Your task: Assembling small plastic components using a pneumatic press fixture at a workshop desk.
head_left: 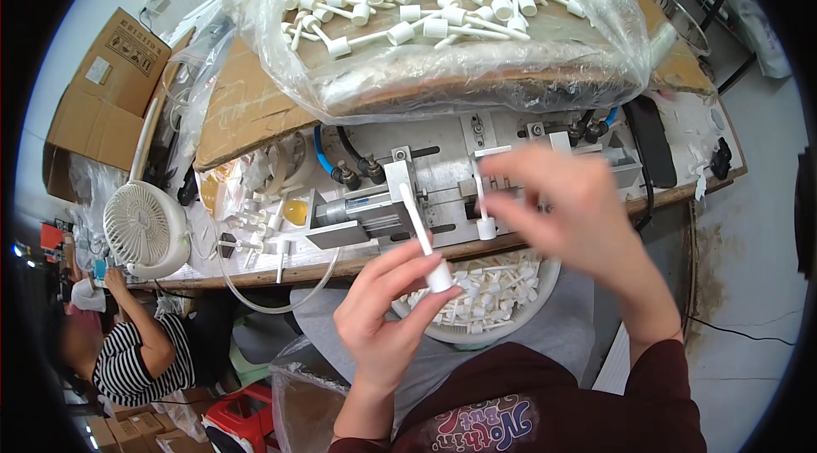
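Observation:
My left hand (387,308) is closed around the ribbed base of a white cap with a long stem (419,227), the stem pointing up and away. My right hand (562,210) is smeared by motion over the metal clamping fixture (442,196). Another white stemmed cap (486,228) stands at the fixture's front, stem up, right beside the right fingertips. Whether those fingers grip it cannot be made out. Below the bench edge, a white tub (545,287) full of similar caps rests at my lap.
A clear plastic bag (477,83) heaped with white stemmed caps lies on cardboard behind the fixture. At left are a white fan (146,229), loose white parts (254,236) and a carton (106,100). A black phone (649,142) lies at right. Another person (149,351) sits at left.

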`<state>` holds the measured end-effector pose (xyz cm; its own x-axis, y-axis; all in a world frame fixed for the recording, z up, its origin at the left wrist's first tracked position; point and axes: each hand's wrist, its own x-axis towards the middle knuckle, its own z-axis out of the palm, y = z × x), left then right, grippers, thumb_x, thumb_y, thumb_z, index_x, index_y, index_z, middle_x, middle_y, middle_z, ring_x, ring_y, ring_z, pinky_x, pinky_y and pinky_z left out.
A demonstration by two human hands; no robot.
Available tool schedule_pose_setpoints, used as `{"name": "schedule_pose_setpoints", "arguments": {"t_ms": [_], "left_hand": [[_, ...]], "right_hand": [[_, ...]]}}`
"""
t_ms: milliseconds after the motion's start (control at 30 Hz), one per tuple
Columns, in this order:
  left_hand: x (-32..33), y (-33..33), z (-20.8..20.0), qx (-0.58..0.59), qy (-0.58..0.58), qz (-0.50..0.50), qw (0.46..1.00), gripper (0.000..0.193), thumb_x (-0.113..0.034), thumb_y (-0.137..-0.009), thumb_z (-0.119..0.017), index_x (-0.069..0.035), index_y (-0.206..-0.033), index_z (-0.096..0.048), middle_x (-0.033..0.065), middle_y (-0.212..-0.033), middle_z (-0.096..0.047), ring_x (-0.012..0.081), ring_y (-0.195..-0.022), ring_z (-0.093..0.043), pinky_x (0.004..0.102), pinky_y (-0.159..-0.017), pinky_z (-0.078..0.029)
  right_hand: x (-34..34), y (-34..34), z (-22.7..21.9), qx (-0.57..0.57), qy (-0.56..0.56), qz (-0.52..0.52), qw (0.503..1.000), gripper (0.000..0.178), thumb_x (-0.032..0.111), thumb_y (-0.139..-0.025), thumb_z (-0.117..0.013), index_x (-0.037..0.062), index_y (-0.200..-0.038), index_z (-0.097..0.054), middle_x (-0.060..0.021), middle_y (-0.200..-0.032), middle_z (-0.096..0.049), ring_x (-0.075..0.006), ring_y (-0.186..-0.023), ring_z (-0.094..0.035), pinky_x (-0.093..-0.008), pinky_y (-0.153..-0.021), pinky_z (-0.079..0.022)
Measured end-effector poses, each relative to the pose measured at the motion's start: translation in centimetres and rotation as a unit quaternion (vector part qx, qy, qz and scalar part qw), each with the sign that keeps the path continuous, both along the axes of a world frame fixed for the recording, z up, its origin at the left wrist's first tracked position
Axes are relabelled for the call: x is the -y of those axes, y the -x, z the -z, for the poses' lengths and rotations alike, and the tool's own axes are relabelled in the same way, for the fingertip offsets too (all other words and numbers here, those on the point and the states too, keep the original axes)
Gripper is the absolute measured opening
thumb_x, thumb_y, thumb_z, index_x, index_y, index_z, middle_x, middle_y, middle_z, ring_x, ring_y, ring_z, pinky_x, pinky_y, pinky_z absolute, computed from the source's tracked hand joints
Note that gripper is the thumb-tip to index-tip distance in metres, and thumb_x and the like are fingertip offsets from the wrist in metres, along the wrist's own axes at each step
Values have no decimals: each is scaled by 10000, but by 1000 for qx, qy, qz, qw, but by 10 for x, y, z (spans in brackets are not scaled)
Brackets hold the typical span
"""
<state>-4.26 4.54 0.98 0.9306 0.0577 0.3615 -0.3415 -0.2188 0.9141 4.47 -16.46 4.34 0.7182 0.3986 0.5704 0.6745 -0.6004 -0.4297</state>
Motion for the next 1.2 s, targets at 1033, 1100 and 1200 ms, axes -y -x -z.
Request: {"name": "schedule_pose_setpoints", "arguments": {"t_ms": [1033, 1100, 1200], "left_hand": [[33, -48, 20, 140, -394, 35, 908, 286, -157, -747, -802, -86, -1018, -744, 43, -1240, -698, 207, -566, -628, 299, -560, -510], [31, -50, 20, 161, -391, 38, 905, 289, -160, -747, -801, -79, -1017, -742, 40, -1230, -702, 209, -573, -630, 299, -557, -509], [27, -44, 19, 174, -369, 57, 911, 305, -150, -744, -826, -63, -1023, -740, 72, -1208, -710, 175, -606, -652, 283, -568, -514]], "right_hand": [[34, -158, -79, -230, -319, -47, 918, 206, 252, -967, -667, 51, -955, -710, 39, -686, -480, -49, -636, -448, -230, -586, -330], [40, -150, -76, -243, -333, -71, 908, 258, 242, -970, -658, 19, -1093, -703, 41, -731, -544, -35, -644, -454, -217, -564, -328], [30, -107, -70, -210, -313, -66, 924, 218, 179, -902, -679, 20, -1051, -676, -44, -846, -628, -163, -744, -578, -294, -641, -442]]}}
